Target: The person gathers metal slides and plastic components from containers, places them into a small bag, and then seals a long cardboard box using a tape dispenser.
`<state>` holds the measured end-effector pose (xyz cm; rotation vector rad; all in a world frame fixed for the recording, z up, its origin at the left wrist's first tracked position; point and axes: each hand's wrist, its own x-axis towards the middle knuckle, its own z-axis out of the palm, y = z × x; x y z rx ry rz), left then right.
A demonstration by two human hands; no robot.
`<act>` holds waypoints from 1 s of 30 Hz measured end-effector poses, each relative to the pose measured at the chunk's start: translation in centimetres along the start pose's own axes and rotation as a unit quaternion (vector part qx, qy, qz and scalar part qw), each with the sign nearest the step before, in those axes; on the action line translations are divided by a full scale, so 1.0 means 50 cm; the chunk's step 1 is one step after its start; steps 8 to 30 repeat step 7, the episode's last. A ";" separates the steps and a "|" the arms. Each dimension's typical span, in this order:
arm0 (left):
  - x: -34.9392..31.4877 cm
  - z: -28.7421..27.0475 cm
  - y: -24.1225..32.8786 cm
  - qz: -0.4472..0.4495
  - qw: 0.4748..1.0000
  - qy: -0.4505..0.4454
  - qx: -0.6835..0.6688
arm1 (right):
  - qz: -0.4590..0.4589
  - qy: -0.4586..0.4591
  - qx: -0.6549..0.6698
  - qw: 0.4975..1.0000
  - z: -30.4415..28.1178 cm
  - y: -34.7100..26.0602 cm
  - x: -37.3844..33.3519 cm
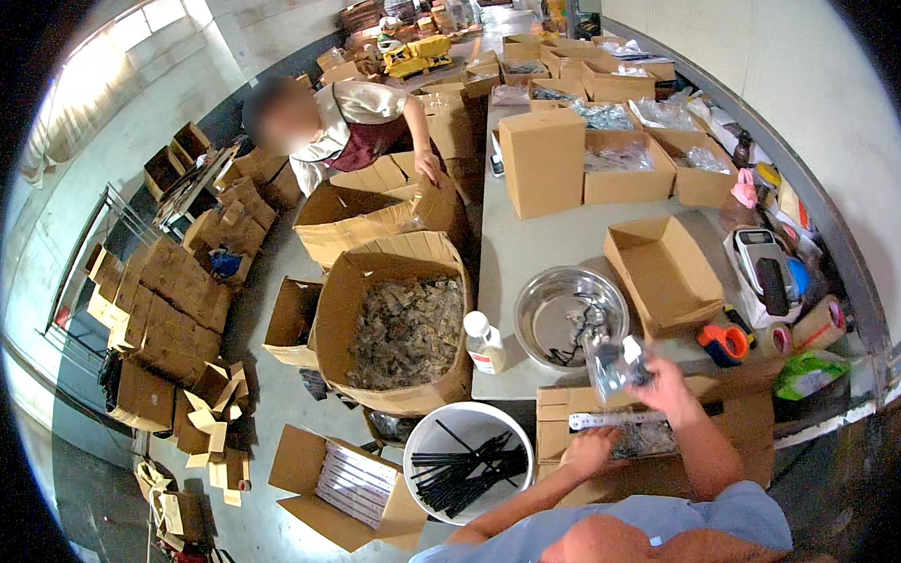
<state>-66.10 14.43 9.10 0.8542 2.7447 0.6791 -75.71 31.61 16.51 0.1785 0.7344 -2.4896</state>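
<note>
My right hand (pixel 663 386) is closed on a clear plastic bag (pixel 608 367), raised by the near rim of a steel bowl (pixel 532 296). Something small, dark and white shows at the bag, too blurred to name. Black cord-like pieces (pixel 567 355) lie inside the bowl. Lower down, my left hand (pixel 590 447) has its fingers bent against a white strip with dark spots (pixel 606 420), over an opened cardboard box (pixel 559 417). Clear-wrapped small parts (pixel 645 438) lie in that box, partly covered by my right forearm.
A white bucket of black rods (pixel 417 449) stands left of my box, beside a carton of white strips (pixel 353 483). A white bottle (pixel 483 342) and an open carton (pixel 659 279) flank the bowl. A large carton of bagged parts (pixel 403 328) stands left; another person (pixel 366 126) leans over a carton beyond.
</note>
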 end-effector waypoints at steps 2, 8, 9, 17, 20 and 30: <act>0.004 -0.078 0.032 -0.048 0.995 -0.088 -0.003 | -0.144 -0.037 -0.331 0.932 -0.018 0.030 -0.121; -0.013 -0.007 0.021 -0.042 0.997 -0.057 -0.007 | 0.022 -0.007 -0.085 0.996 -0.183 0.090 -0.241; -0.013 -0.007 0.021 -0.042 0.997 -0.057 -0.007 | 0.022 -0.007 -0.085 0.996 -0.183 0.090 -0.241; -0.013 -0.007 0.021 -0.042 0.997 -0.057 -0.007 | 0.022 -0.007 -0.085 0.996 -0.183 0.090 -0.241; -0.013 -0.007 0.021 -0.042 0.997 -0.057 -0.007 | 0.022 -0.007 -0.085 0.996 -0.183 0.090 -0.241; -0.013 -0.007 0.021 -0.042 0.997 -0.057 -0.007 | 0.022 -0.007 -0.085 0.996 -0.183 0.090 -0.241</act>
